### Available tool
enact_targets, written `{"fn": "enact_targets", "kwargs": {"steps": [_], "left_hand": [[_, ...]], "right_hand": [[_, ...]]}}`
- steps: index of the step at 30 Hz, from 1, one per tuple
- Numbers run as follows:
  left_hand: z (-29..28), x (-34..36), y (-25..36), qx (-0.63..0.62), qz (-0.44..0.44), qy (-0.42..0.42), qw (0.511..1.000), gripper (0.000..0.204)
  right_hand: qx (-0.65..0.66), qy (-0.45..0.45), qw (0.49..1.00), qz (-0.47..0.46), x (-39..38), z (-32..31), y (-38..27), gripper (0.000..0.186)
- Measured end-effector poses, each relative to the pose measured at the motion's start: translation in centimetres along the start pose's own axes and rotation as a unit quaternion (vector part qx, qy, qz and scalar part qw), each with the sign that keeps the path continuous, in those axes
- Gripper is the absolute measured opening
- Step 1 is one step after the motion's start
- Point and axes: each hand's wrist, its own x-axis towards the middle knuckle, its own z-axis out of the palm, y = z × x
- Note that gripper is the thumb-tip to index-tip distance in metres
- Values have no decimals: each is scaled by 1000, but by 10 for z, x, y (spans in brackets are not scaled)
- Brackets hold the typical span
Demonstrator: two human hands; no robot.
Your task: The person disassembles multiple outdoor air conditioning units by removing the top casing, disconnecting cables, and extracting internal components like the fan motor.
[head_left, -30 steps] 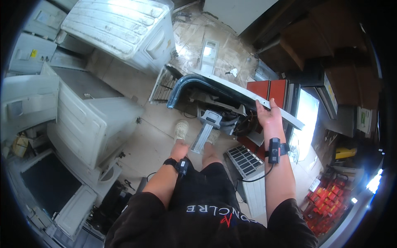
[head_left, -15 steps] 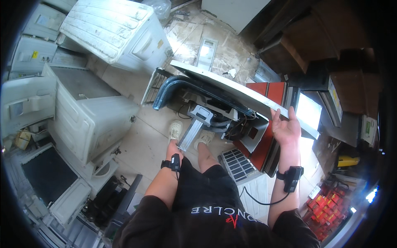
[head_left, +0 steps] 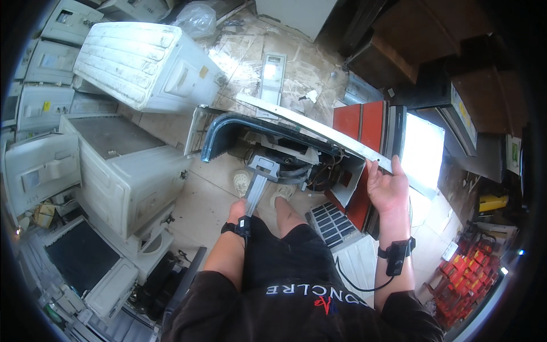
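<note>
My right hand (head_left: pixel 387 188) holds the near end of a long white metal panel (head_left: pixel 307 126), its fingers and thumb on the edge. The panel slants across an opened appliance with a curved dark blue-grey part (head_left: pixel 239 121), dark inner parts and hoses (head_left: pixel 290 168). A grey metal bar with a slotted head (head_left: pixel 262 171) angles down from the appliance toward my left hand (head_left: pixel 238 208), which is partly behind the bar's lower end; its fingers are hidden.
White appliance housings (head_left: pixel 145 60) crowd the left and upper left. Red panels (head_left: pixel 364 128) stand beside a bright sheet (head_left: pixel 421 154). A grille (head_left: pixel 330 225) lies by my right leg. Brown boards (head_left: pixel 433 40) fill the upper right; red boxes (head_left: pixel 461 268) are stacked lower right.
My right hand has moved rightward and down along with the panel's near end. The metal bar has shifted left, now overlapping my left hand. The appliance appears farther left in view.
</note>
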Motion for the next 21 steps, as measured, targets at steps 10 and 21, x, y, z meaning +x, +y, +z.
{"fn": "enact_targets", "kwargs": {"steps": [10,21], "left_hand": [[-34,-121,102,170,199,65,963,52],[-139,-59,90,207,251,-30,945,49]], "right_hand": [[8,-28,999,-26,-42,-2,-30,55],[-51,-13,929,-366,-199,-61,-176,36]]}}
